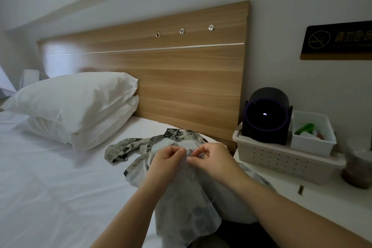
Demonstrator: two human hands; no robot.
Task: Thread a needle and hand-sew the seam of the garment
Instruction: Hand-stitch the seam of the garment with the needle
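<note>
A camouflage-patterned garment (128,147), turned partly inside out with its pale lining up, lies across the bed (50,187) and over my lap. My left hand (167,160) pinches a fold of the lining near its raised middle. Right beside it, my right hand (211,159) holds a thin needle (197,145) whose tip sticks up and left out of the fingers. A pale thread (213,197) trails down from the hands over the cloth. The seam itself is hidden between my fingers.
Two white pillows (76,106) are stacked at the left against a wooden headboard (171,76). On the bedside table at the right stand a perforated white tray (281,159) with a dark round device (265,117), a white bin (314,133) and a cup (358,169).
</note>
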